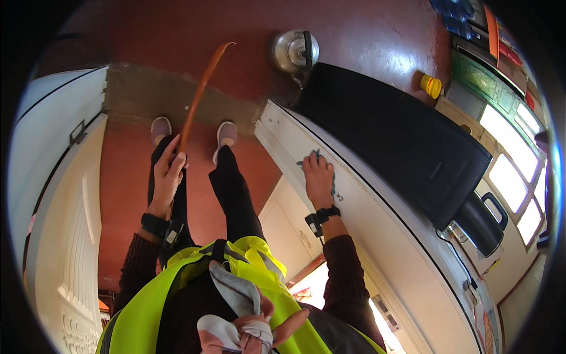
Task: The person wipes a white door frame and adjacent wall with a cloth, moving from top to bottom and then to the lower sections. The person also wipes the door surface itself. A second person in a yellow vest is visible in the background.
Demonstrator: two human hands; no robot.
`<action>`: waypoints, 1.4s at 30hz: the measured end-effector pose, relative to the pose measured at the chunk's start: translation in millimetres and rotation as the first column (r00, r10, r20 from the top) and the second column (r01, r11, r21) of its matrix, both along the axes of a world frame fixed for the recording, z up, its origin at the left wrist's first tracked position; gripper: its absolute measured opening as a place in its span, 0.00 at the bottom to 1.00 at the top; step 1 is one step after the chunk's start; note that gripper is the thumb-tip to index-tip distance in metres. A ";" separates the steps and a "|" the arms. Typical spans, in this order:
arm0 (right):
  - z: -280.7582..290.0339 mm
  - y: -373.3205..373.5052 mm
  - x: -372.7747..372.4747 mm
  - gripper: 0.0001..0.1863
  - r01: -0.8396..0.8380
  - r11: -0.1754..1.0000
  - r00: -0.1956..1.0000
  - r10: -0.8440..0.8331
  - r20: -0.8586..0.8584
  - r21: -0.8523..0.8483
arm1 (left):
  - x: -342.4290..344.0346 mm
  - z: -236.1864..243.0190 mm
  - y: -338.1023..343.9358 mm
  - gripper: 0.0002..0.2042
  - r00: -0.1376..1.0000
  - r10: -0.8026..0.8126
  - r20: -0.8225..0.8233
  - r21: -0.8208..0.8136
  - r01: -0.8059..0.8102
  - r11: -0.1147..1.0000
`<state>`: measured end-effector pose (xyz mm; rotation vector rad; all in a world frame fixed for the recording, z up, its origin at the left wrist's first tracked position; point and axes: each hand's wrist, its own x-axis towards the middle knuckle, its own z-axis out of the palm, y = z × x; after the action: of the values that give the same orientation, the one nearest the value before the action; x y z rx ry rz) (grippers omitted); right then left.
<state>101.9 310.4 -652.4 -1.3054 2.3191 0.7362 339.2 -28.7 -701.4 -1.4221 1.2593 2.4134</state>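
Note:
My left hand (168,174) is closed around the top of a long orange stick (200,94) that slants down to the red floor ahead of my feet. My right hand (318,177) presses flat on a small grey-blue cloth (312,158) against the white front edge (354,194) of a counter on my right. Both wrists carry black bands. I wear a bright yellow vest, dark trousers and light shoes.
A black glossy top (389,135) lies on the counter, with a black jug (480,221) further along. A metal pot with a lid (293,52) and a yellow cup (431,86) stand on the floor. White doors (65,194) are at left; cupboard doors (289,218) sit under the counter.

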 end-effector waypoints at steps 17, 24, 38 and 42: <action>-4.4 -9.8 3.7 0.17 0.113 0.994 0.993 -0.113 -0.024 -0.005 | -15.9 -91.1 3.1 0.24 0.998 0.053 -0.021 0.055 -0.051 0.997; 111.3 -21.4 28.0 0.33 0.249 0.968 0.808 -0.229 -0.543 -0.038 | -26.0 -93.0 -29.0 0.23 0.992 0.079 -0.097 0.100 -0.069 0.993; -121.4 -22.8 36.4 0.21 0.240 0.970 0.927 -0.243 -0.284 -0.049 | -72.7 -143.2 -74.6 0.24 0.988 0.016 -0.154 -0.193 -0.046 0.980; -173.7 -19.1 34.5 0.17 0.230 0.969 0.958 -0.242 -0.153 -0.089 | -84.9 -164.8 -81.5 0.25 0.977 -0.019 -0.213 -0.230 -0.031 0.973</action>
<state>136.3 291.3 -826.1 -1.0026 2.5950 0.7107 254.4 -110.1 -866.2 -1.2390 1.6356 2.5504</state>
